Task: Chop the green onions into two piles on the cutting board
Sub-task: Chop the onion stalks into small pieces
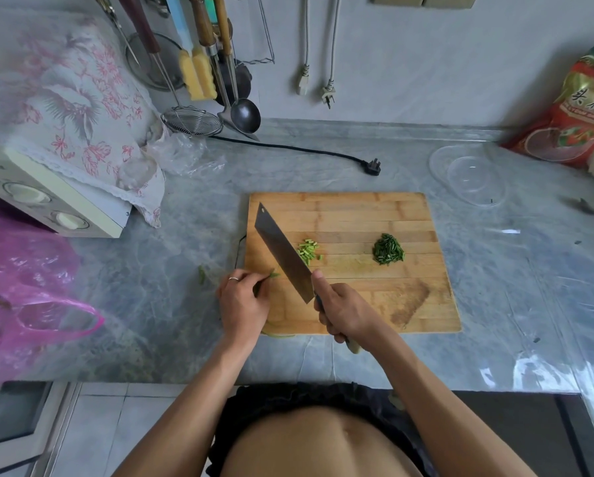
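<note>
A wooden cutting board (375,215) lies on the grey counter. On it sit a pale green pile of chopped onion (308,251) near the middle and a dark green pile (388,249) to its right. My right hand (345,313) grips the handle of a cleaver (283,253), whose blade slants across the board's left side. My left hand (242,301) pinches a short green onion stub (273,275) at the board's left edge, just left of the blade. A few green scraps (202,275) lie on the counter left of that hand.
A black plug and cord (371,165) lie behind the board. Clear plastic lids (467,175) sit at the right, a red food bag (574,115) behind them. A cloth-covered appliance (54,187) and a pink plastic bag (23,290) stand at the left. Utensils (213,80) hang on the wall.
</note>
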A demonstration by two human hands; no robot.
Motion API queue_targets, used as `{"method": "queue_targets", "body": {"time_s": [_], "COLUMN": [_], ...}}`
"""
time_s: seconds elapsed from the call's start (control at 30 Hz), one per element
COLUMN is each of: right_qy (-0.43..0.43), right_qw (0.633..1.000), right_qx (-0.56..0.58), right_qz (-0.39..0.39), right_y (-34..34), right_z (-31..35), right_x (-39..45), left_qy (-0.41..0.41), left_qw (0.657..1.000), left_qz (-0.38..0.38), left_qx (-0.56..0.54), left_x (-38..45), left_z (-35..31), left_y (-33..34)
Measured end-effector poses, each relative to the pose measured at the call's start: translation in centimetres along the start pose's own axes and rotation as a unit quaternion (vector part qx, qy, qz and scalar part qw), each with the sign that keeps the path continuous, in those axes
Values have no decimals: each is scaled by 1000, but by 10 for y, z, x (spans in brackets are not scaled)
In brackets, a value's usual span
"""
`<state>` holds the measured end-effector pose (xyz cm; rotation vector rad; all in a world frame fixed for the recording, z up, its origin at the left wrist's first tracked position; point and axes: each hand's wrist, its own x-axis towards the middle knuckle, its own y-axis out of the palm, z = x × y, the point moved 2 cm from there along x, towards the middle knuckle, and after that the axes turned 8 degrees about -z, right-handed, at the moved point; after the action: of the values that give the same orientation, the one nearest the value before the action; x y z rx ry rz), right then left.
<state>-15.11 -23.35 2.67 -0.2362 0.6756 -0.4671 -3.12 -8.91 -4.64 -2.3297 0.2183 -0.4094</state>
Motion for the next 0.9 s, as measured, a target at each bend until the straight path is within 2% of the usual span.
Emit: {"method": "queue_targets", "body": {"time_s": [0.13, 0.27, 0.4, 0.6, 0.7, 0.9], "right_qy": [2, 15, -13, -104, -95, -90], "right_qw": [1000, 1000, 999, 987, 983, 987], "right_qx": [-2, 21, -34, -115, -149, -114], "right_qz": [29, 6, -15, -38, -51, -61], "right_y": [5, -2, -8, 1, 9, 19], "right_z": [-2, -3, 0, 6, 1, -4], "right_x": [-2, 0, 0, -5, -5, -10], "left_qy": [5, 7, 3, 16, 19, 24], "left_qw": [1000, 1000, 1000, 1000, 1000, 999], "left_qz": [11, 18, 15, 4, -4, -14], "left_qx": [4, 7, 10, 5, 14, 22], "left_x": [1, 0, 0, -2, -4, -7], "left_z": [0, 2, 1, -2, -2, -7], "left_y": [1, 1, 3, 2, 2, 3]}}
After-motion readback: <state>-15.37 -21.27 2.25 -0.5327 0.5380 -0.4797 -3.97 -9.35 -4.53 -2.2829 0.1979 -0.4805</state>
